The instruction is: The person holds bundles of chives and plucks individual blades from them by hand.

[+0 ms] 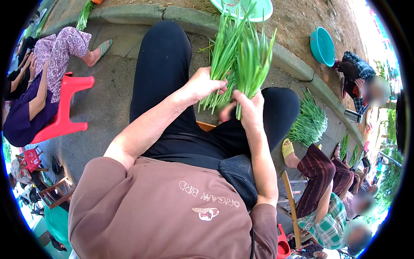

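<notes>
Between my knees, both hands hold up long, flat green leaves that look like garlic chives. My left hand (205, 84) is closed round the lower part of the left bunch of garlic chives (224, 52), whose tips point up and away. Close beside it, my right hand (251, 107) grips the right bunch of garlic chives (252, 64) with the thumb across its stalks. The two bunches touch and overlap higher up. More garlic chives (207, 102) show below my hands, partly hidden by them.
A pale green basin (258, 11) stands past the curb (185, 17), with a teal basin (322, 46) farther right. A large heap of garlic chives (308, 121) lies by my right knee. People sit on both sides, near a red plastic stool (69, 103) and a wooden chair (291, 203).
</notes>
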